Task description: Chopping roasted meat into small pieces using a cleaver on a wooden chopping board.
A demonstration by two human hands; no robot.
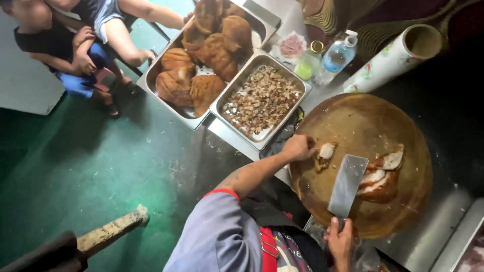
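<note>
Head view | left hand closed, pinning meat piece | right hand gripping cleaver

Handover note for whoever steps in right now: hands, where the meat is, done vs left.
Left hand: pinning a small meat piece on the round wooden chopping board.
Right hand: gripping the cleaver, blade resting flat on the board.
Larger sliced slab lies right of the blade.
Done: small tray holds chopped bits.
Left: both pieces on the board, plus whole roasted pieces in the big tray.
</note>
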